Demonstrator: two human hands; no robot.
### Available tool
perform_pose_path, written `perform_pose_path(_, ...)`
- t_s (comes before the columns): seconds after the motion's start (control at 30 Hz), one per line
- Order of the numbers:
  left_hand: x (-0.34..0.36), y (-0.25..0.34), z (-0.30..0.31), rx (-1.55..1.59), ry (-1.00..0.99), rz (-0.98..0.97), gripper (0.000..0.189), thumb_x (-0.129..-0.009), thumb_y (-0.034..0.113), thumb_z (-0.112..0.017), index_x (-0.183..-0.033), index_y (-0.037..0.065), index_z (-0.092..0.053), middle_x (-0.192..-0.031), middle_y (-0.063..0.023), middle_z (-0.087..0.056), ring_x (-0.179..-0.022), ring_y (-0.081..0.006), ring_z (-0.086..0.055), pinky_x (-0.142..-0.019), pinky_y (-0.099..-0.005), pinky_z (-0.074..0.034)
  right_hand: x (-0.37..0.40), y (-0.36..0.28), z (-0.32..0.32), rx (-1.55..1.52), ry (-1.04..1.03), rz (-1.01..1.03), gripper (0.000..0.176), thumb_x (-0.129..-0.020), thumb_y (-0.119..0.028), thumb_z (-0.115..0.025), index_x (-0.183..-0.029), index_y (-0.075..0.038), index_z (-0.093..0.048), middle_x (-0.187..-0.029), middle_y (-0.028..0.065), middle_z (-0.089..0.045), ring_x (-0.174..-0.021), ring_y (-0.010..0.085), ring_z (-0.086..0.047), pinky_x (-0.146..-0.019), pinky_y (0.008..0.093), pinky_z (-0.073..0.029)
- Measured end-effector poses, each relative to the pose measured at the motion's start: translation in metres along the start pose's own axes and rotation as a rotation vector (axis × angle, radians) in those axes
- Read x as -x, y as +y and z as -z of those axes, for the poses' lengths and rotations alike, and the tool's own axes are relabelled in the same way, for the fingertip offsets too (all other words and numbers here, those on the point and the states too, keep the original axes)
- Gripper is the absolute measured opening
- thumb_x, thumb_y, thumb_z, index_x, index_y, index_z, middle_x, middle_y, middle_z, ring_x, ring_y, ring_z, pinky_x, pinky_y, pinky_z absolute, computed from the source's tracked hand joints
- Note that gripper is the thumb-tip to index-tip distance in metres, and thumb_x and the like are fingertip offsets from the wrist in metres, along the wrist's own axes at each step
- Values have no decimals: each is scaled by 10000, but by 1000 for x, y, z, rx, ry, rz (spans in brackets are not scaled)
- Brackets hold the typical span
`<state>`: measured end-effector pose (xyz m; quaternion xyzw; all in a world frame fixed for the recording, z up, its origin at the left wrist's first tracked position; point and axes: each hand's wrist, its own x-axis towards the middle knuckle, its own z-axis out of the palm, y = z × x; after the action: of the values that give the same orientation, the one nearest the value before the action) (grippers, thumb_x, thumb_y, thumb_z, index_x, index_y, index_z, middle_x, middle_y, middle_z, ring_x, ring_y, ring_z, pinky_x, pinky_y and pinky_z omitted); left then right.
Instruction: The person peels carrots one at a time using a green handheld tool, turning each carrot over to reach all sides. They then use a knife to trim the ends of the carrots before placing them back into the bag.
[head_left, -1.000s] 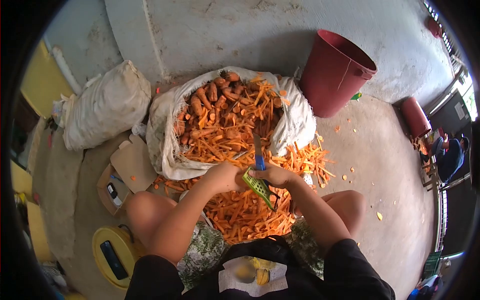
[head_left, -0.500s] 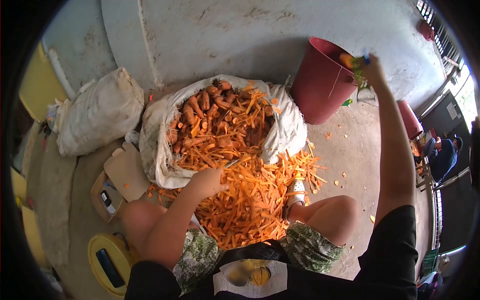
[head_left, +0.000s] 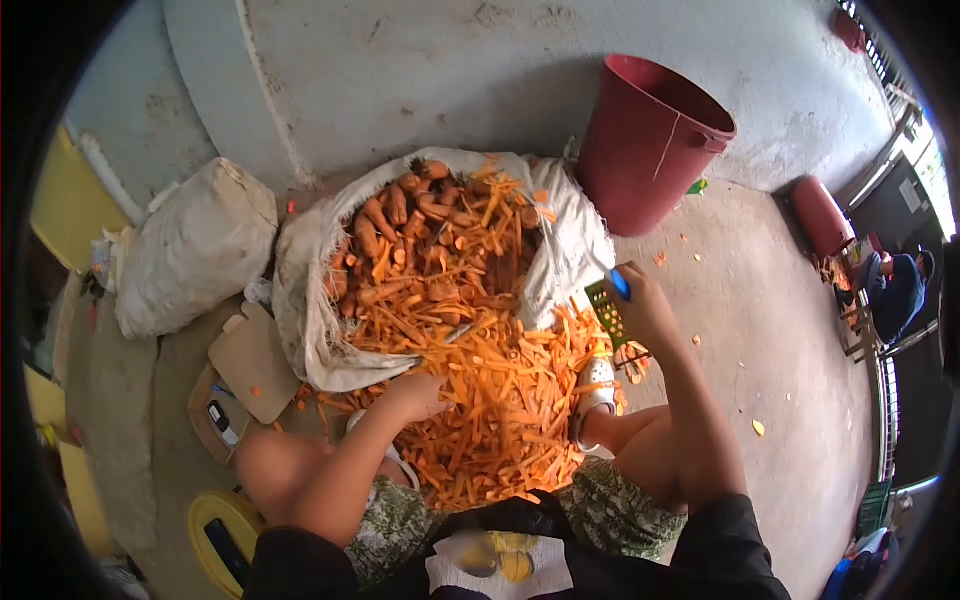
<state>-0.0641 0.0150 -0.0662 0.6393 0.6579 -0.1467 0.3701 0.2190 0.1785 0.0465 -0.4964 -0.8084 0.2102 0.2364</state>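
My right hand [head_left: 643,305] is closed round a green grater-like tool [head_left: 606,318], a flat piece with rows of holes and a blue part [head_left: 621,284] at its top. It is over the right edge of the strip pile, near the light clog [head_left: 597,378]. My left hand [head_left: 415,396] rests at the left of the heap of cut carrot strips [head_left: 500,410], fingers curled down; what they hold, if anything, is hidden. Behind the heap, an open white woven sack [head_left: 300,330] holds whole carrots [head_left: 395,208] and more strips.
A tall red bin [head_left: 635,150] stands by the wall. At left are a full white sack [head_left: 195,250], an opened cardboard box [head_left: 250,365] and a yellow lid [head_left: 205,515] with a phone. Another person [head_left: 900,295] sits far right near a second red bin [head_left: 820,215].
My right hand has come down and left from the red bin's rim to the strip pile, still holding the green tool. My left hand has shifted slightly down. The view has tilted a little.
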Motion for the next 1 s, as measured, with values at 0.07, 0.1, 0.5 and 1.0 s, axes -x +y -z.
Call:
perform_pose_path(0.07,-7,9,1,26,-58,40,522,-847,418,-452,-1214,50,-408,-1053,-121,-550,-906,-250,-551,-742,-371,-456,-11,2,11,-10,10,16,153,-797,-130,-524,-879,-6,-561,-899,152,-543,-811,355,-539,-707,394,-423)
perform_pose_path(0.1,-12,9,0,45,-143,34,494,-844,414,-458,-1174,47,-435,-1047,-132,-550,-914,-259,-547,-758,-367,-445,-16,8,12,66,-2,-21,159,-793,-134,-530,-884,-7,-561,-916,142,-540,-819,353,-535,-705,397,-426)
perform_pose_path(0.5,-156,-11,59,-171,-229,-27,408,-856,336,-457,-1139,42,-467,-1125,-136,-483,-940,-250,-515,-770,-364,-424,-26,116,-2,468,-420,-230,152,-801,-162,-485,-856,-43,-562,-911,140,-555,-842,307,-546,-708,409,-434)
perform_pose_path(1.0,-388,56,127,-227,297,-215,318,-819,90,-443,-1129,17,-445,-1125,-147,-462,-1091,-292,-431,-883,-379,-404,-33,145,1,457,-507,-417,110,-778,-123,-519,-830,-30,-545,-863,128,-542,-805,323,-533,-684,398,-418)
